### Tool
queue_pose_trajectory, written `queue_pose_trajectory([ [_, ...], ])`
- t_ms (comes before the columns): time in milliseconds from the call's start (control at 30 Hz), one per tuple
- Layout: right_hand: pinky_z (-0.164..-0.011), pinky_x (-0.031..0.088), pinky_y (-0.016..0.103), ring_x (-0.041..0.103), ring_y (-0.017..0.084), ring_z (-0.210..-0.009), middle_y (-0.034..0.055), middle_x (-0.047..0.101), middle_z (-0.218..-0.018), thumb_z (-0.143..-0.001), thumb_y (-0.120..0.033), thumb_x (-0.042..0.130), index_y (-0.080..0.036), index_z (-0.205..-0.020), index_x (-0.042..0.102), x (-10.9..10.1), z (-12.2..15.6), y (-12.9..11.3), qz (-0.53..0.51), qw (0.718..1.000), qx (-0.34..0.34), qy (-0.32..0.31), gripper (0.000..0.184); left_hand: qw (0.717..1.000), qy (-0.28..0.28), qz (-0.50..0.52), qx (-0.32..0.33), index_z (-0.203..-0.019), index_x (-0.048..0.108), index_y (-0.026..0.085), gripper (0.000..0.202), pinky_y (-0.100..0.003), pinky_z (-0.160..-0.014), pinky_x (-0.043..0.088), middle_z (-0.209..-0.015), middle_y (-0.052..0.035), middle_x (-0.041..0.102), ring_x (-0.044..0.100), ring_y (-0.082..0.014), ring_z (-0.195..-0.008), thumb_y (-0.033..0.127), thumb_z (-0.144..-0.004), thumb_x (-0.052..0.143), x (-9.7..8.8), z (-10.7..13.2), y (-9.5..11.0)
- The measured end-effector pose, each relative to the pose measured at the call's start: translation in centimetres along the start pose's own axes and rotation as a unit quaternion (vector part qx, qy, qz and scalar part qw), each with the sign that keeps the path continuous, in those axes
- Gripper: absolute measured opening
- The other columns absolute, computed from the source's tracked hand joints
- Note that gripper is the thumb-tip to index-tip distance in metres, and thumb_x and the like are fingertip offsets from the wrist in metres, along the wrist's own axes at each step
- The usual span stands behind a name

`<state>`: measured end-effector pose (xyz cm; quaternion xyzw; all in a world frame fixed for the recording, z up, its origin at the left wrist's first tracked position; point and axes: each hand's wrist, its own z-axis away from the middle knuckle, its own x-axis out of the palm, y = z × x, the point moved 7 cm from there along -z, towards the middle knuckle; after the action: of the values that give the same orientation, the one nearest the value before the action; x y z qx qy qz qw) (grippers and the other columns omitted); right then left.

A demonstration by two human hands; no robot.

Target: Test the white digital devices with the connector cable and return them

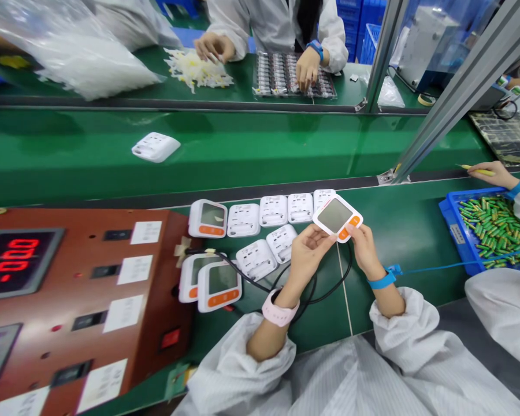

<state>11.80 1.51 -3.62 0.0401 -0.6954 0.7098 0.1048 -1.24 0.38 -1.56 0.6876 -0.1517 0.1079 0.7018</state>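
Both hands hold one white electronic monitor (334,215), its blank grey screen and orange buttons facing up. My left hand (308,254) grips its lower left edge, and a pink band is on that wrist. My right hand (364,249) has its fingers closed on the lower right corner by the orange buttons; a blue strap is round that wrist. Behind and left of them, several like units lie back side up, such as one monitor (273,210) in the row. Screen-up monitors (219,285) rest further left. A black cable (325,297) runs beneath my left wrist.
A brown test box (164,289) with red digits stands left. One white unit (155,147) lies on the green belt (251,144). A blue tray (459,231) of batteries (498,228) is right, beside a co-worker's hand (494,173). A metal post (450,86) slants above; another person works opposite.
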Motion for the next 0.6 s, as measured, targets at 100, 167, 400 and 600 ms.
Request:
queue_pose_trajectory([
  [100, -0.068, 0.05, 0.025, 0.057, 0.014, -0.067, 0.0031, 0.067, -0.074, -0.07, -0.051, 0.066, -0.014, -0.073, 0.067, 0.0, -0.01, 0.06, -0.01, 1.0, 0.003, -0.006, 0.037, 1.0, -0.001, -0.005, -0.002, -0.088, 0.065, 0.013, 0.034, -0.028, -0.082, 0.054, -0.087, -0.0073, 0.07, 0.066, -0.0157, -0.081, 0.036, -0.068, 0.08, -0.1, -0.03, -0.17],
  [167, -0.068, 0.05, 0.025, 0.057, 0.014, -0.066, 0.0028, 0.066, -0.072, -0.07, -0.051, 0.067, -0.014, -0.072, 0.067, -0.01, 0.01, 0.02, -0.013, 1.0, 0.003, -0.008, 0.037, 1.0, 0.0, -0.007, -0.001, -0.087, 0.066, 0.013, 0.034, -0.029, -0.081, 0.054, -0.086, -0.0072, 0.07, 0.066, -0.0159, -0.08, 0.037, -0.067, 0.08, -0.16, -0.06, -0.21],
  [400, -0.066, 0.051, 0.026, 0.057, 0.014, -0.064, 0.0023, 0.064, -0.067, -0.069, -0.051, 0.066, -0.014, -0.067, 0.065, -0.26, 0.07, -0.42, 0.011, 1.0, -0.007, 0.008, 0.038, 1.0, 0.01, -0.003, -0.011, -0.085, 0.066, 0.012, 0.036, -0.031, -0.081, 0.054, -0.084, -0.0078, 0.071, 0.067, -0.0173, -0.08, 0.036, -0.064, 0.082, -0.18, -0.07, -0.14],
  [600, -0.063, 0.049, 0.025, 0.055, 0.013, -0.062, 0.0022, 0.065, -0.069, -0.07, -0.048, 0.066, -0.014, -0.068, 0.067, -0.29, 0.04, -0.29, 0.003, 1.0, 0.0, 0.002, 0.035, 1.0, 0.008, -0.005, -0.012, -0.085, 0.067, 0.012, 0.035, -0.03, -0.079, 0.054, -0.083, -0.0078, 0.071, 0.067, -0.0176, -0.078, 0.036, -0.064, 0.082, -0.18, -0.1, -0.16],
])
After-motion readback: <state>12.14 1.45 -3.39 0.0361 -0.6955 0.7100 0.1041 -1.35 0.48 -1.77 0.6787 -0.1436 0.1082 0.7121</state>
